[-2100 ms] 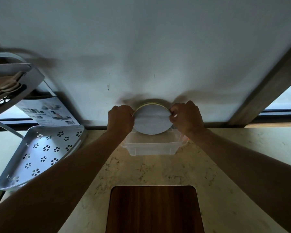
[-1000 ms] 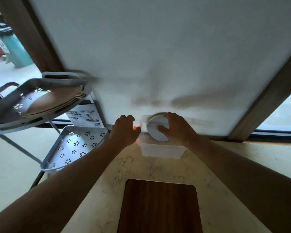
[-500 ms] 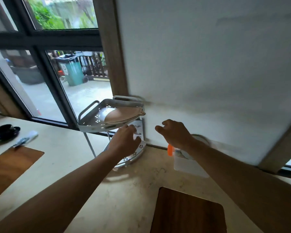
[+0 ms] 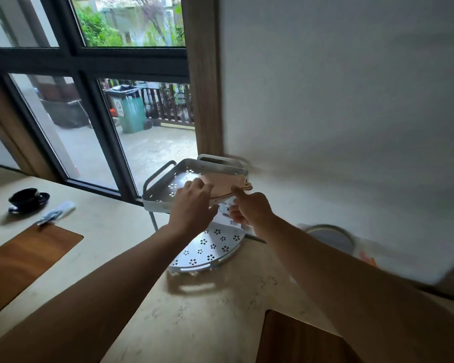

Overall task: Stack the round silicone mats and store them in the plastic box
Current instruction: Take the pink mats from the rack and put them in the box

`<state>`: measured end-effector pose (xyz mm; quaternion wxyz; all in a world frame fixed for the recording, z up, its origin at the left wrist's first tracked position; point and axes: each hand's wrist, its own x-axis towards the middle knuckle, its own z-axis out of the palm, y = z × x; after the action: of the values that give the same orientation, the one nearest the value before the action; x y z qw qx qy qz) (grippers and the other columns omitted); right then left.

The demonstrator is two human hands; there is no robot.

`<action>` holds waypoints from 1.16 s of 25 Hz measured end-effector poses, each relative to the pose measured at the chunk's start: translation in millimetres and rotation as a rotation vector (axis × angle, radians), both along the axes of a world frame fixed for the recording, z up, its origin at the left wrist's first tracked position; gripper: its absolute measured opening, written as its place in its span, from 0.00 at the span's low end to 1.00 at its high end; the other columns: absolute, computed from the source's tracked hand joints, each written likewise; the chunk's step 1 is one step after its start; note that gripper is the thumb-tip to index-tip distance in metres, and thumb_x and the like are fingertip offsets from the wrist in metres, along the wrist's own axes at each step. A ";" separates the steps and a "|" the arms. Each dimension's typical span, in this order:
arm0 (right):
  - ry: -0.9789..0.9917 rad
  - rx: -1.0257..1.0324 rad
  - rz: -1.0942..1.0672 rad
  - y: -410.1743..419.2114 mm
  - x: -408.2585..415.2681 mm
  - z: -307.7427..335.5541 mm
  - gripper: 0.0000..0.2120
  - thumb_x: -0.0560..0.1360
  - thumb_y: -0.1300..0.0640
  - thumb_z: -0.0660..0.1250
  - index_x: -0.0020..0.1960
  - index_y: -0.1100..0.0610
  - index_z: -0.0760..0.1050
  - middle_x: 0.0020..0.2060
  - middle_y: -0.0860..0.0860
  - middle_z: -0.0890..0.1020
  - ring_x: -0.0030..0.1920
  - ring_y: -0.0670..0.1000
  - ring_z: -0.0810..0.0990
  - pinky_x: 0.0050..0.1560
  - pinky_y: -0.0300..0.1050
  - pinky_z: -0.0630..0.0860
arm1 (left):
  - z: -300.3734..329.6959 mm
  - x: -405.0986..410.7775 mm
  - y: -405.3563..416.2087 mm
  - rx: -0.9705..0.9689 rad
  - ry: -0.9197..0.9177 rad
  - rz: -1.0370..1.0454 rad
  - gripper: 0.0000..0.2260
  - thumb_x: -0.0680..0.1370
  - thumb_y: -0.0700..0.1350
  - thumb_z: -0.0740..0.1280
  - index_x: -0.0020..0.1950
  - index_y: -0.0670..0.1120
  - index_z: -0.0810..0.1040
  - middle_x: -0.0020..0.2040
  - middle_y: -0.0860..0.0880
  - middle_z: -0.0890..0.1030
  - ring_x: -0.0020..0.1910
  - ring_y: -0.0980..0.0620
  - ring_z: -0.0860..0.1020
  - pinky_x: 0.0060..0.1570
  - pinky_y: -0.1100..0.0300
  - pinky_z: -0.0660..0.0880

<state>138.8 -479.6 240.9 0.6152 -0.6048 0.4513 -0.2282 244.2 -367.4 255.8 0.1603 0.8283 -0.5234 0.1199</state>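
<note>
A: While your left hand (image 4: 193, 203) and right hand (image 4: 249, 209) reach the upper tier (image 4: 163, 199) of the white corner rack, note the grip; left fingers are spread and loosely curled at the near edge of the tan mats (image 4: 226, 184); right index finger points at that edge, the other fingers curled in; neither hand visibly clamps anything yet; contact itself I cannot tell.

B: Risks from here?

A: You could pinch only the top mat; silicone is floppy, so the pile may sag, fan out and slide off the tier onto the tabletop (image 4: 121, 226); a tug on the rim could rock the rack, which looks light; the paper label (image 4: 227, 217) hanging just under your right hand may snag.

B: Where does it go?

A: Plastic box (image 4: 362, 248) sits at the wall to your right, well apart from the rack; one grey round mat (image 4: 330, 238) stands in it, blurred.

B: Counts?

A: Two hands; one rack, two tiers, lower tier (image 4: 207, 251) bare; tan mats several, exact number unreadable; one box; two wooden boards (image 4: 21, 255); one dark cup on saucer (image 4: 28, 199).
</note>
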 end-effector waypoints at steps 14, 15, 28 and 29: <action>-0.042 -0.247 -0.037 -0.1 17.2 23.0 0.11 0.77 0.61 0.62 0.50 0.67 0.80 0.46 0.64 0.85 0.46 0.63 0.86 0.53 0.61 0.82 | -13.0 -4.5 -3.8 -0.175 0.079 -0.054 0.12 0.79 0.42 0.64 0.60 0.43 0.80 0.51 0.40 0.81 0.51 0.38 0.78 0.44 0.47 0.78; -0.089 -0.269 -0.034 3.3 12.3 27.1 0.11 0.77 0.61 0.62 0.51 0.67 0.80 0.46 0.64 0.85 0.47 0.63 0.85 0.53 0.63 0.82 | -9.1 -9.3 -1.5 -0.195 0.071 -0.058 0.12 0.79 0.42 0.64 0.60 0.43 0.80 0.51 0.40 0.81 0.48 0.38 0.79 0.42 0.47 0.78; -0.069 -0.746 -0.028 22.6 -104.8 87.8 0.09 0.80 0.51 0.59 0.46 0.51 0.76 0.37 0.42 0.80 0.35 0.42 0.78 0.31 0.28 0.70 | 28.8 -96.2 11.6 -0.376 0.155 -0.367 0.20 0.77 0.54 0.65 0.64 0.44 0.75 0.66 0.43 0.74 0.62 0.41 0.75 0.54 0.45 0.80; -0.050 -0.781 -0.024 22.6 -118.2 86.7 0.10 0.80 0.51 0.59 0.43 0.51 0.75 0.34 0.44 0.79 0.33 0.41 0.76 0.30 0.28 0.69 | 29.2 -98.8 8.8 -0.391 0.193 -0.369 0.19 0.77 0.52 0.65 0.64 0.44 0.75 0.67 0.43 0.73 0.63 0.41 0.74 0.55 0.44 0.79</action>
<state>20.5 -457.1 327.5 0.3469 -0.7822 0.3225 -0.4048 145.4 -358.5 285.0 0.3853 0.6800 -0.6143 0.1081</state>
